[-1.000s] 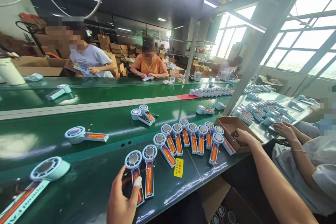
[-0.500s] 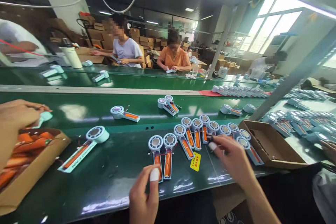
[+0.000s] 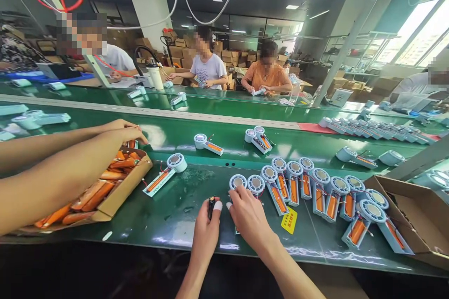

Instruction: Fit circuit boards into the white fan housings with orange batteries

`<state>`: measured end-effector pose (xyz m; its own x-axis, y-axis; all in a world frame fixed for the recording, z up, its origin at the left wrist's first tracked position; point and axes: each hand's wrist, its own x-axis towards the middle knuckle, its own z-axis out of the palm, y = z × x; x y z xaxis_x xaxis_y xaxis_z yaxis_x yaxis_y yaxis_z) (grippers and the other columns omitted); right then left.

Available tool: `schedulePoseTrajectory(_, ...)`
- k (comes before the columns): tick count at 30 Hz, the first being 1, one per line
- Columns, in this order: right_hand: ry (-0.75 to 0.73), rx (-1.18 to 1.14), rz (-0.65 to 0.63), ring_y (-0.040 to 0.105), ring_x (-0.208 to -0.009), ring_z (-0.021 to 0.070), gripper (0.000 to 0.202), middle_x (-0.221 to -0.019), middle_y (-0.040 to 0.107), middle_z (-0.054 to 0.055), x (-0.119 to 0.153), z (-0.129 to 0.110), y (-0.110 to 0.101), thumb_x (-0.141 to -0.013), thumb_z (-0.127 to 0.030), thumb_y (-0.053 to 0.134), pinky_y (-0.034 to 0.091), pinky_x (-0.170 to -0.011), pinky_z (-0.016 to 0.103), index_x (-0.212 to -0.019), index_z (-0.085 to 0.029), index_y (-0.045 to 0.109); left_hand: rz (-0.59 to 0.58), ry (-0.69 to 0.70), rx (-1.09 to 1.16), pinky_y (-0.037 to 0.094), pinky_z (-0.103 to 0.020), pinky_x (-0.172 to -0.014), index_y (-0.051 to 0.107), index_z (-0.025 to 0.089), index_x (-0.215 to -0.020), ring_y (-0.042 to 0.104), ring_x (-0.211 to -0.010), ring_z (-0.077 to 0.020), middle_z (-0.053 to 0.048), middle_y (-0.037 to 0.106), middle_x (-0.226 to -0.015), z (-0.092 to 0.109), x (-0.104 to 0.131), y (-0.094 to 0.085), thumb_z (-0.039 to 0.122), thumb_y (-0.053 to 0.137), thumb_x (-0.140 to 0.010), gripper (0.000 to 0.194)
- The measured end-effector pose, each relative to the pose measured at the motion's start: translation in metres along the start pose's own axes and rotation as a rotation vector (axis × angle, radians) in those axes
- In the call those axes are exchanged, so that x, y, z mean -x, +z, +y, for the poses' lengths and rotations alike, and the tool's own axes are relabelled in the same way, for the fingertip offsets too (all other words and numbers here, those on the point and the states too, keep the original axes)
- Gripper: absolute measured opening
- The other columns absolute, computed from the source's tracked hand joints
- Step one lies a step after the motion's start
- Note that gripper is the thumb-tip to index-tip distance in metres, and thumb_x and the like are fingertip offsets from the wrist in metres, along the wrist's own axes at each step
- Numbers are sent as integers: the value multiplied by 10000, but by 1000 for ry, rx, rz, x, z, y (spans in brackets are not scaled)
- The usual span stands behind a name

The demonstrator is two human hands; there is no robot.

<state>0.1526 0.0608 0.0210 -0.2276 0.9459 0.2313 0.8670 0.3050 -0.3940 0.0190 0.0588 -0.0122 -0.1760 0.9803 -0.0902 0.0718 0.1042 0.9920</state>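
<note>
At nine o'clock we see a co-worker's forearms (image 3: pixel 59 168) reaching in from the edge, their hands over a cardboard box of orange cells (image 3: pixel 105 187) that sits on the green bench (image 3: pixel 168 224). Just toward three o'clock from the box lies a single open fan unit (image 3: pixel 164 173), its round head pointing to one o'clock.

Near six o'clock our left hand (image 3: pixel 206 231) rises from the bench edge, its fingers pinched narrow around a small black part (image 3: pixel 211 205) held upright between thumb and taped forefinger. Just beside it, at its three o'clock side, our right hand (image 3: pixel 249 217) rests with fingers spread loosely on the handle of the nearest fan unit (image 3: pixel 238 183), covering most of it; whether it grips the handle or only presses on it we cannot tell. The black part is close to the fingertips of the right hand, apart from the fan head at twelve o'clock of it.

Toward three o'clock a row of fan units (image 3: pixel 315 187) fans out along the bench, with a yellow label (image 3: pixel 289 220) stuck below it. At four o'clock stands an open cardboard box (image 3: pixel 421 215).
</note>
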Motion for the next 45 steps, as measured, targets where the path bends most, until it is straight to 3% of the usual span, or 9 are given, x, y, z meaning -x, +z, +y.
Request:
schedulePoseTrajectory(7, -61, -237, 63, 652, -1005, 227, 476, -1177, 697, 74, 19, 15, 16, -871, -15, 478, 519, -854, 339, -1306, -202, 513, -191, 67, -48, 503, -304, -716, 683, 178, -778, 643, -743, -225, -39, 695, -744, 9, -18, 12, 550, 628, -760, 376)
schedulePoseTrajectory(12, -32, -438, 49, 655, -955, 209, 420, -1023, 716, 26, 30, 21, 13, -893, -54, 468, 512, -845, 329, -1271, -234, 502, -275, 66, -81, 476, -286, -730, 693, 184, -762, 628, -757, -218, -28, 706, -760, 9, -21, 15, 468, 608, -770, 297)
schedulePoseTrajectory(18, 11, -441, 188, 636, -1033, 215, 336, -1142, 681, 58, 46, 18, 2, -917, -97, 489, 517, -891, 358, -1216, -243, 538, -258, 8, -87, 436, -270, -727, 703, 179, -748, 576, -760, -202, -10, 670, -740, 12, -3, 5, 508, 645, -759, 335)
schedulePoseTrajectory(22, -119, -412, 60, 592, -1171, 254, 515, -1323, 626, 75, 45, 7, -4, -835, -112, 672, 501, -993, 400, -1313, -235, 526, -284, -95, -39, 435, -251, -639, 727, 162, -772, 566, -688, -182, -6, 650, -696, 9, 12, -4, 566, 693, -706, 411)
schedulePoseTrajectory(26, -114, -369, -13, 630, -1039, 258, 454, -1223, 672, 65, 41, -2, 3, -794, -131, 768, 536, -909, 407, -1207, -224, 601, -294, -196, -30, 320, -223, -461, 733, 145, -770, 431, -483, -124, 34, 526, -530, 7, 17, -15, 599, 729, -667, 465)
schedulePoseTrajectory(32, -73, -377, 53, 631, -953, 222, 355, -1102, 699, 59, 47, 3, 15, -908, -15, 482, 524, -852, 365, -1154, -230, 622, -237, -133, -46, 453, -255, -659, 759, 185, -766, 599, -740, -205, -2, 606, -624, 17, 20, -24, 493, 738, -680, 321)
schedulePoseTrajectory(35, -39, -443, 52, 627, -920, 217, 310, -1054, 710, 54, 47, 5, 13, -897, -50, 541, 520, -829, 347, -1127, -229, 646, -257, -235, 15, 305, -223, -477, 754, 149, -890, 391, -475, -117, 68, 424, -464, 13, 21, -22, 520, 701, -697, 422)
schedulePoseTrajectory(37, -1, -485, 55, 626, -870, 206, 283, -990, 717, 43, 46, 5, 12, -895, -69, 581, 517, -786, 325, -1111, -232, 663, -272, -261, 45, 241, -215, -449, 735, 116, -961, 306, -441, -94, 91, 374, -441, 9, 22, -20, 533, 675, -714, 488)
schedulePoseTrajectory(45, -3, -574, 133, 642, -880, 192, 233, -961, 724, 42, 44, 9, 21, -921, -67, 559, 507, -792, 303, -980, -227, 717, -186, -207, 10, 347, -207, -478, 601, 178, -1157, 425, -524, -111, 66, 504, -625, 13, 34, -22, 549, 678, -766, 545)
